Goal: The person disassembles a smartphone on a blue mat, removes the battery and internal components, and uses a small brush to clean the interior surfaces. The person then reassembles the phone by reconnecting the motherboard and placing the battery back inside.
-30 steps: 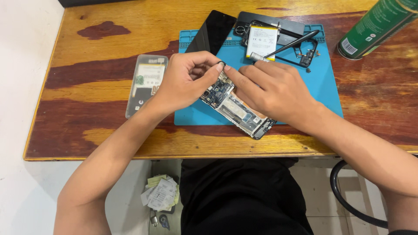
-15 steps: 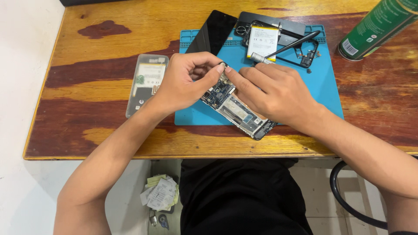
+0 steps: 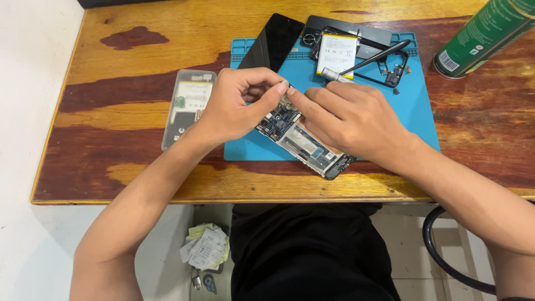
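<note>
An opened phone body (image 3: 304,144) with its blue circuit board exposed lies slanted on the blue work mat (image 3: 415,120). My left hand (image 3: 239,103) curls over the phone's upper end, thumb and forefinger pinched at the board. My right hand (image 3: 348,117) rests on the phone's middle, its forefinger meeting the left fingertips at the top edge. Whatever small part sits between the fingertips is hidden.
A clear phone case (image 3: 188,106) lies left of the mat. At the mat's far end are a black screen panel (image 3: 273,42), a white battery (image 3: 337,54), a screwdriver (image 3: 365,60) and a dark frame. A green spray can (image 3: 482,36) lies at the far right. Receipts litter the floor (image 3: 205,248).
Both hands stay at the phone's upper end; the fingertips have shifted only slightly. The phone has not moved.
</note>
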